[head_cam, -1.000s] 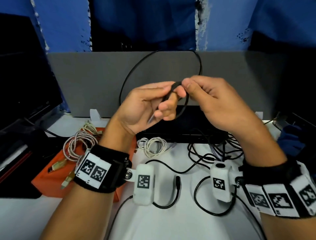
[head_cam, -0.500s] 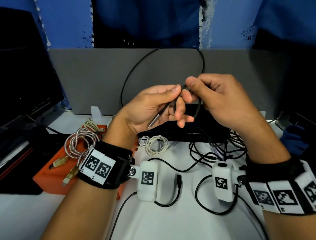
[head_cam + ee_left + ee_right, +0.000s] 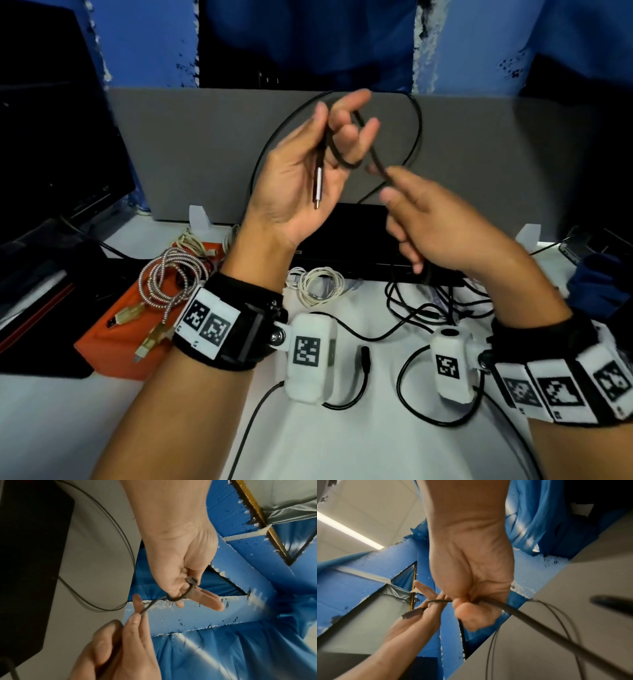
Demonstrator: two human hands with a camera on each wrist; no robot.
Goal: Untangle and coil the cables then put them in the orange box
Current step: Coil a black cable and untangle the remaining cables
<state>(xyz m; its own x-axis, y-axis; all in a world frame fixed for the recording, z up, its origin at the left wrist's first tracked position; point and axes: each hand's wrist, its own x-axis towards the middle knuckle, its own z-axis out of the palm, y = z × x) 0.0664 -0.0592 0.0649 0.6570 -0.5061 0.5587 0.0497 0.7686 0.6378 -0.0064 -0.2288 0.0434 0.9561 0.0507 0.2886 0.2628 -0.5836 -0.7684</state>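
Black cable [image 3: 346, 163]: held up in the air between both hands, above the middle of the white table [image 3: 342, 445]; one short turn wraps the left fingers, and a wide thin loop [image 3: 416, 137] rises behind the hands at 12 o'clock, in front of the grey panel [image 3: 171, 154].
Plug [image 3: 318, 187]: silver metal end of the black cable, lying across the left palm with its tip pointing toward 6 o'clock.
Left hand [image 3: 301, 181]: palm up, thumb pressing the cable against the fingers; index and middle fingers curl inside the small turn, other fingers half spread.
Right hand [image 3: 442, 226]: at 3 o'clock of the left hand, thumb and index fingertip pinching the cable just beside the small turn; remaining fingers curl loosely.
Orange box [image 3: 116, 329]: on the table at 8 o'clock of the hands, partly behind the left wrist.
Braided cable [image 3: 171, 281]: silver, coiled, lying on the orange box with its two gold plugs hanging toward 6 o'clock.
White cable [image 3: 320, 284]: small coil on the table, at 6 o'clock of the left hand, just beside the box.
Black tangle [image 3: 428, 305]: loose dark cables on the table under the right hand.
Black case [image 3: 356, 240]: flat dark object behind the white cable, in front of the panel.
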